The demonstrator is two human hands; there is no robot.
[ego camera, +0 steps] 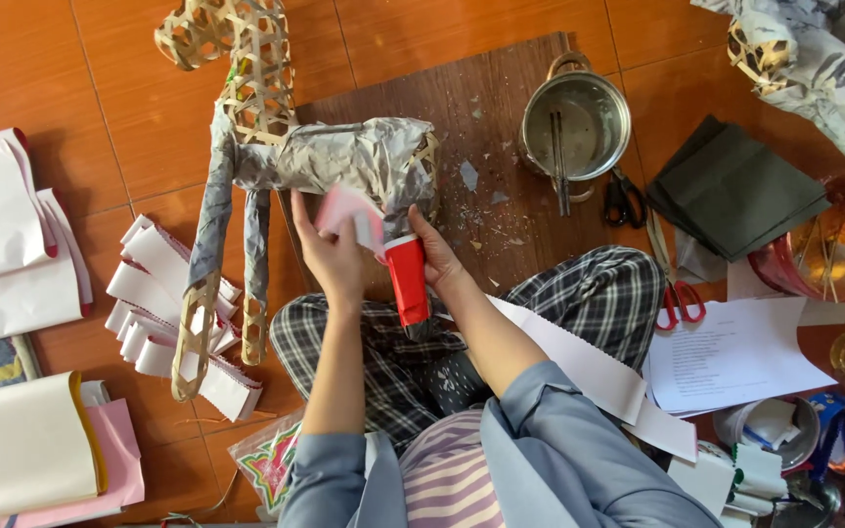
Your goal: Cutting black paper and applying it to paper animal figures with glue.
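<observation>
Right hand (434,256) clamped round red tube (408,282), long axis 12-to-6, cap end up. Left hand (330,249) pinches pink paper piece (349,213) at tube's 10 o'clock, just beside (nearly touching). Paper-wrapped bamboo horse frame (344,156) at 12, closest to left hand.

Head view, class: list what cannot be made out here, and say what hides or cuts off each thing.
- Red tube: its lower end is hidden behind the right hand and wrist.
- Pink paper: blurred; the left hand covers its lower edge.
- Bamboo horse: head cut off by the top edge.
- Pot: contents too unclear to name.
- Second paper-covered figure: cut off by the top right corner.
</observation>
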